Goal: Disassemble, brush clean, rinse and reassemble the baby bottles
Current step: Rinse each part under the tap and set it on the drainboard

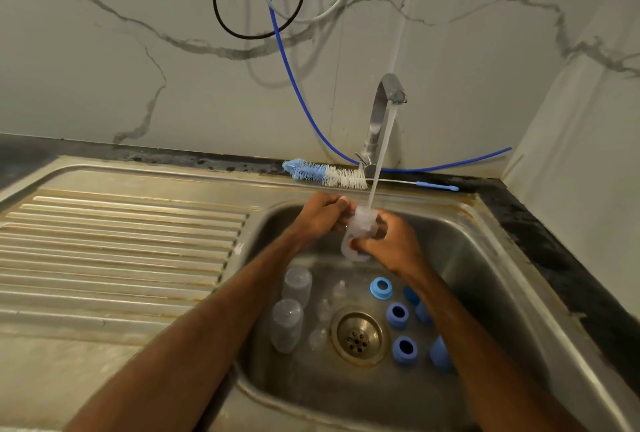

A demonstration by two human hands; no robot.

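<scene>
— Both hands are on one clear baby bottle (360, 229). The left hand (323, 215) has its fingers curled round the top end, near the mouth. The right hand (389, 241) is wrapped round the lower body and base.

— And where is the bottle?

— Over the sink basin (485, 258), toward its far edge, tilted. The water stream (381, 154) from the faucet (386, 102) lands at its top end.

— So this is the rinse. How would you do it well?

— Get the mouth squarely under the stream so the bottle fills, then tip it out and turn it so water sweeps the whole wall. Wet plastic is likely slippery, so I'd make the lower grip the firm one and let the upper hand do the turning. I cannot tell whether suds remain inside, because the water blurs the wall.

— What lies around it?

— On the basin floor, left of the drain (358, 336), two more clear bottles (294, 281) lie on their sides. Small clear nipples (323, 308) sit between them and the drain. Blue collar rings (397, 315) sit right of the drain, some partly hidden by the right forearm. All of these probably need the same rinse.

— And the brush?

— The bottle brush (325, 175) lies along the sink's far rim, just beside the faucet's base, with neither hand on it. The ribbed drainboard (121, 241) at the left looks a sensible place to set rinsed parts.
</scene>
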